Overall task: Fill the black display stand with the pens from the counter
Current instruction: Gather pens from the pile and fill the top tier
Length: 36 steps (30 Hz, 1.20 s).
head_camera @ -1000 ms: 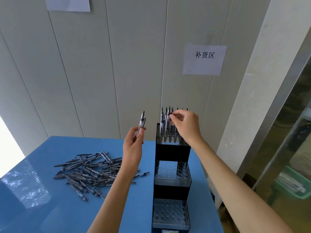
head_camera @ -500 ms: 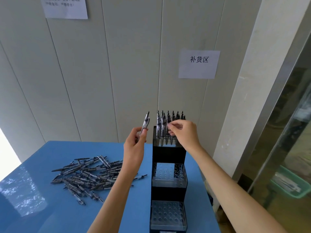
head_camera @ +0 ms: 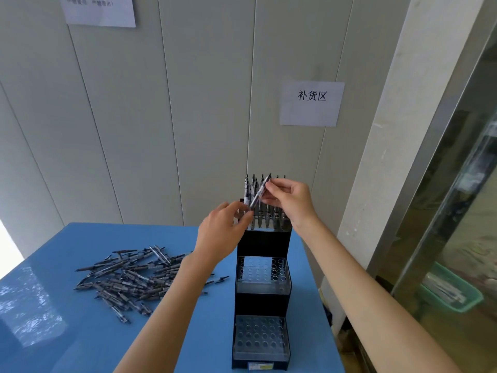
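Observation:
A black three-tier display stand stands on the blue counter. Its top tier holds several upright pens; the two lower tiers show empty holes. A tilted pen hangs in front of the top tier. My left hand pinches its lower end and my right hand pinches its upper end. A pile of loose pens lies on the counter to the left of the stand.
A panelled wall with two paper signs rises behind the counter. To the right are a white pillar and a glass door, with a green basket behind the glass. The stand sits near the counter's right edge.
My left hand has moved right with its pen, up to the top tier. My right hand has left the standing pens and taken the upper end of that pen.

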Each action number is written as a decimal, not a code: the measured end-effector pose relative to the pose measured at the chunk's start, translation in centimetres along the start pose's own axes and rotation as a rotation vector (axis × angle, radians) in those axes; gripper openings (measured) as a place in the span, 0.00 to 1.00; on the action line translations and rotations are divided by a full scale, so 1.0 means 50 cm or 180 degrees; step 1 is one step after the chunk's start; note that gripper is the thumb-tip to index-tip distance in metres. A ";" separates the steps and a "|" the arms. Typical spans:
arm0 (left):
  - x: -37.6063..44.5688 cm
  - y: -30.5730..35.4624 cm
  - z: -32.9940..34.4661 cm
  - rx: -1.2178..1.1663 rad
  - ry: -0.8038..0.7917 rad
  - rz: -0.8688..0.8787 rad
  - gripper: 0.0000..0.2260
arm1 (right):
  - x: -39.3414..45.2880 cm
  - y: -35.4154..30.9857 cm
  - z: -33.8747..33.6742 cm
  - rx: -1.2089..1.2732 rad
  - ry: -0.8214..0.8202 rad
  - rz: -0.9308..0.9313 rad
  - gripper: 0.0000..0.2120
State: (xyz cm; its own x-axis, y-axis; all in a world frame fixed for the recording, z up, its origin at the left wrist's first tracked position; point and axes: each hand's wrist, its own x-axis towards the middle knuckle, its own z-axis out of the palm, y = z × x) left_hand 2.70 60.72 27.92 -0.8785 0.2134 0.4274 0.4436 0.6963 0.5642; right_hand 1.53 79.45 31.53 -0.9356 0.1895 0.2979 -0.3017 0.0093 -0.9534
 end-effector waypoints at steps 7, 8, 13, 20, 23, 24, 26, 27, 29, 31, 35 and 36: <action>0.000 -0.043 -0.035 0.1432 -0.0244 0.0406 0.33 | 0.052 -0.016 -0.008 -0.1471 0.0495 -0.0955 0.06; 0.000 -0.047 -0.037 0.1441 -0.0281 0.0390 0.35 | 0.054 -0.015 -0.006 -0.1585 0.0474 -0.1009 0.06; 0.001 -0.053 -0.040 0.1398 -0.0296 0.0312 0.33 | 0.049 0.001 -0.002 -0.1808 0.0441 -0.1051 0.06; 0.000 -0.050 -0.040 0.1174 -0.0255 0.0196 0.26 | 0.039 0.036 0.000 -0.2006 0.0367 -0.0903 0.06; -0.003 -0.048 -0.036 0.1116 -0.0282 0.0139 0.26 | 0.024 0.061 0.000 -0.2110 0.0327 -0.0873 0.05; -0.004 -0.048 -0.035 0.1111 -0.0293 0.0123 0.26 | 0.020 0.065 0.001 -0.2099 0.0340 -0.0870 0.05; -0.003 -0.050 -0.031 0.1102 -0.0316 0.0089 0.26 | 0.018 0.067 0.003 -0.2108 0.0365 -0.0878 0.05; -0.003 -0.050 -0.029 0.1090 -0.0323 0.0069 0.26 | 0.019 0.066 0.004 -0.2110 0.0352 -0.0883 0.05; -0.007 -0.050 -0.023 0.1049 -0.0330 0.0032 0.26 | 0.019 0.066 0.001 -0.2109 0.0317 -0.0870 0.05; -0.015 -0.051 -0.019 0.1008 -0.0310 -0.0008 0.26 | 0.011 0.068 -0.008 -0.2114 0.0342 -0.0836 0.06; -0.051 -0.070 -0.019 0.0902 -0.0224 -0.0192 0.29 | -0.037 0.079 -0.025 -0.2151 0.0299 -0.0878 0.04; -0.066 -0.078 -0.021 0.0907 -0.0198 -0.0255 0.31 | -0.053 0.083 -0.024 -0.2132 0.0187 -0.0871 0.04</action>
State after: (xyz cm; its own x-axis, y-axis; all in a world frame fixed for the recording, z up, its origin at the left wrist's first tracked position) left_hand 4.05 56.59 25.07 -0.9217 0.1855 0.3407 0.3127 0.8749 0.3697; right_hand 2.97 80.17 26.71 -0.8257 0.1467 0.5448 -0.3286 0.6598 -0.6757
